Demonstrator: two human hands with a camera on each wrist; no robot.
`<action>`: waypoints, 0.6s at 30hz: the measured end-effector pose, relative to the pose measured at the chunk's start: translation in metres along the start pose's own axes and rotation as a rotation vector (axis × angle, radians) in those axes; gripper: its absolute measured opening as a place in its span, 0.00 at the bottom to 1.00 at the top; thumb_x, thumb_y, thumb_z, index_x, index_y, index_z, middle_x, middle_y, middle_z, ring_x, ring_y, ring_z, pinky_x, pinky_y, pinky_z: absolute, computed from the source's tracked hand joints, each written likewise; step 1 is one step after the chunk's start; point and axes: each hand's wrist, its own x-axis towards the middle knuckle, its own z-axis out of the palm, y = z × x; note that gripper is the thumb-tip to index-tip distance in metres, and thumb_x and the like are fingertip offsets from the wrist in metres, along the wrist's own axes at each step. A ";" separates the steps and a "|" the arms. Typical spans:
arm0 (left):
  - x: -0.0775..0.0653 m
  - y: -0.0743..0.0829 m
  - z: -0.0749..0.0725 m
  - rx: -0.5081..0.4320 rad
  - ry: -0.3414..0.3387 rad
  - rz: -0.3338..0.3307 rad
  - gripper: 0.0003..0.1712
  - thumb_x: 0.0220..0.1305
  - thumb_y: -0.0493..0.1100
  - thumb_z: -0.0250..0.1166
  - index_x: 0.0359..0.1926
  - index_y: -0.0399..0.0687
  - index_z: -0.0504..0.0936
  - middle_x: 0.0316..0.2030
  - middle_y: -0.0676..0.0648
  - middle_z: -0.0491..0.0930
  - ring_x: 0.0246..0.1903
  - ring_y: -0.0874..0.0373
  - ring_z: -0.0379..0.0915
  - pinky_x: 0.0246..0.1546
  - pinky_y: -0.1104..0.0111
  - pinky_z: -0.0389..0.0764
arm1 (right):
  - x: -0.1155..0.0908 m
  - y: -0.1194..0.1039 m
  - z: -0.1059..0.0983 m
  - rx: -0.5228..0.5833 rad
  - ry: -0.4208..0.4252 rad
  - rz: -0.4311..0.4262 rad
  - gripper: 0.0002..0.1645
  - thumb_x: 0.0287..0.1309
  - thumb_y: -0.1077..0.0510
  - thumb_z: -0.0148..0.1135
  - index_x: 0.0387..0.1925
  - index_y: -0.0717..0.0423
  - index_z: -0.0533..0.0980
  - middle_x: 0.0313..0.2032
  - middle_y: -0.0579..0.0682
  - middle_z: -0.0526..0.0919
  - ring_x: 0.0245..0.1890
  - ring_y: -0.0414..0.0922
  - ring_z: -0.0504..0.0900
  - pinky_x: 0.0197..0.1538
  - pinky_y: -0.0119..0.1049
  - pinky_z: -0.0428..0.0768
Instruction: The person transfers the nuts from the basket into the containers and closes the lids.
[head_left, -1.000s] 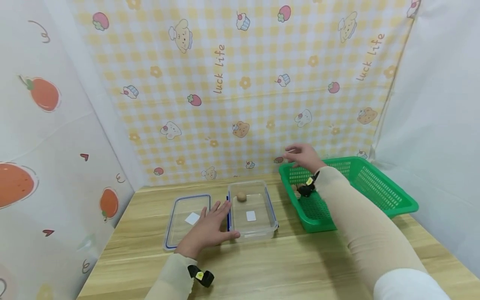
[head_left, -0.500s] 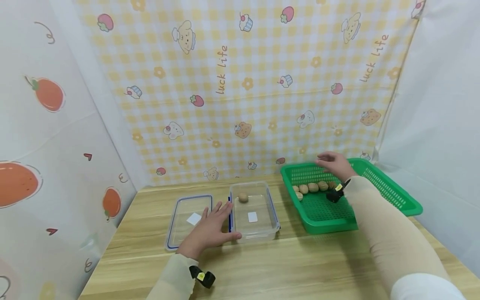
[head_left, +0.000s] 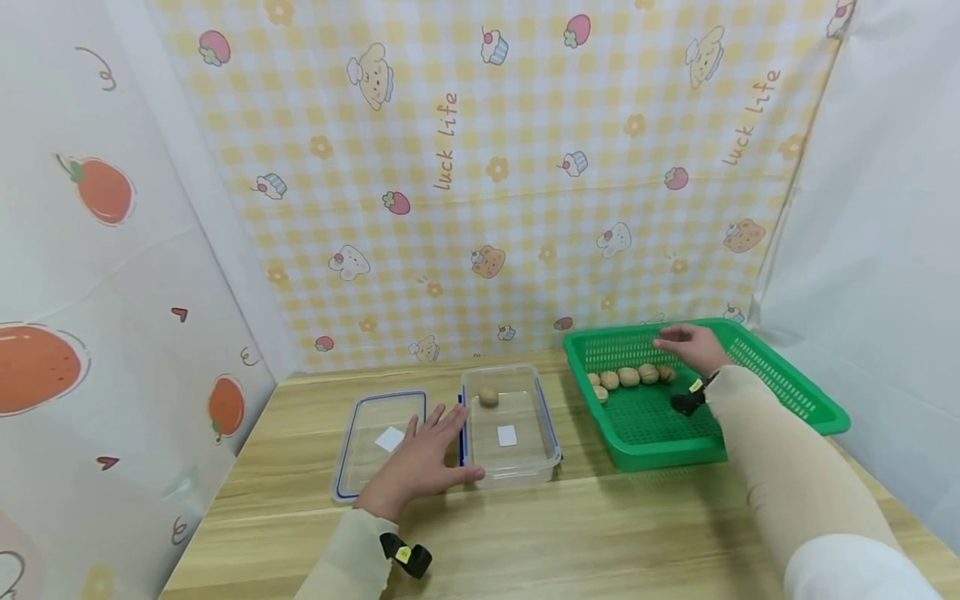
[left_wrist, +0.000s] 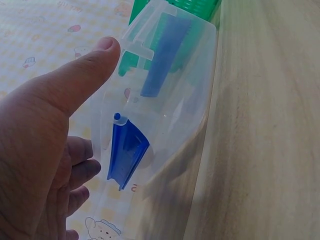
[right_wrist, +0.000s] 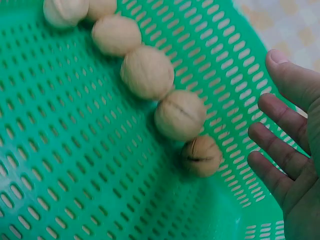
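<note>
Your matt, seamed walnuts [head_left: 628, 377] at right in the head view, smooth plastic basket [head_left: 667, 457] around them, clear glossy plastic food container [head_left: 517, 477] at centre, wood-grained tabletop [head_left: 570, 533] below, matt cloth-like backdrop [head_left: 525, 117] above

Lid [head_left: 367, 433]: partly covered by the left fingers, head view.
Box [head_left: 525, 417]: stretch of left rim hidden behind the same fingertips.
Left hand [left_wrist: 45, 135]: cut off by its wrist view's left edge.
Right hand [right_wrist: 297, 167]: cut off at the right edge, behind its fingers.
Walnuts [right_wrist: 147, 72]: blurred; those farthest from the right fingers cut off above.
</note>
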 end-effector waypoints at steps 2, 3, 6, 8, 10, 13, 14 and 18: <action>0.000 0.000 0.001 -0.002 -0.001 0.002 0.61 0.57 0.77 0.62 0.80 0.49 0.54 0.79 0.48 0.52 0.79 0.44 0.39 0.74 0.39 0.38 | -0.001 0.005 0.000 -0.015 -0.018 0.011 0.43 0.73 0.40 0.56 0.71 0.70 0.63 0.66 0.74 0.68 0.66 0.69 0.67 0.62 0.65 0.71; 0.001 -0.001 0.001 0.001 -0.003 0.001 0.61 0.57 0.77 0.62 0.80 0.49 0.53 0.79 0.48 0.52 0.79 0.44 0.39 0.74 0.39 0.38 | -0.002 0.006 0.000 -0.014 -0.027 0.019 0.42 0.73 0.42 0.56 0.71 0.70 0.62 0.66 0.74 0.67 0.66 0.69 0.66 0.63 0.65 0.70; 0.001 -0.001 0.002 0.012 -0.001 0.001 0.61 0.57 0.78 0.62 0.80 0.50 0.53 0.79 0.48 0.51 0.79 0.44 0.39 0.74 0.39 0.38 | -0.003 0.010 -0.001 -0.004 -0.044 0.028 0.41 0.74 0.45 0.56 0.72 0.72 0.61 0.67 0.75 0.66 0.67 0.71 0.65 0.64 0.66 0.68; 0.001 -0.002 0.002 0.014 0.002 0.001 0.62 0.57 0.79 0.61 0.80 0.50 0.52 0.79 0.49 0.51 0.79 0.45 0.39 0.74 0.39 0.37 | -0.001 0.015 -0.001 0.008 -0.051 0.045 0.41 0.73 0.44 0.57 0.72 0.71 0.61 0.67 0.75 0.66 0.67 0.71 0.64 0.65 0.66 0.67; 0.002 -0.001 0.001 0.014 0.001 -0.001 0.62 0.56 0.80 0.60 0.80 0.51 0.52 0.79 0.49 0.51 0.79 0.47 0.38 0.75 0.40 0.36 | 0.002 0.021 -0.001 0.017 -0.061 0.057 0.42 0.72 0.44 0.59 0.71 0.72 0.62 0.67 0.75 0.66 0.68 0.71 0.63 0.66 0.67 0.66; 0.002 -0.001 0.001 0.010 0.001 -0.003 0.63 0.56 0.81 0.59 0.80 0.51 0.52 0.79 0.50 0.51 0.79 0.48 0.37 0.75 0.40 0.36 | 0.008 0.034 -0.001 0.024 -0.077 0.069 0.44 0.69 0.42 0.61 0.70 0.71 0.63 0.66 0.75 0.68 0.67 0.71 0.64 0.66 0.67 0.66; 0.002 -0.001 0.001 0.012 0.002 -0.004 0.63 0.56 0.81 0.59 0.80 0.51 0.52 0.79 0.50 0.51 0.79 0.48 0.37 0.75 0.40 0.37 | 0.011 0.038 -0.001 0.028 -0.083 0.072 0.44 0.69 0.42 0.62 0.70 0.71 0.64 0.66 0.74 0.68 0.67 0.71 0.64 0.66 0.67 0.66; 0.002 -0.001 0.001 0.004 -0.001 -0.007 0.62 0.56 0.80 0.60 0.80 0.51 0.52 0.79 0.50 0.51 0.79 0.47 0.38 0.75 0.40 0.36 | 0.018 0.053 0.000 0.007 -0.108 0.095 0.44 0.66 0.41 0.65 0.69 0.70 0.67 0.64 0.72 0.71 0.64 0.69 0.68 0.63 0.64 0.71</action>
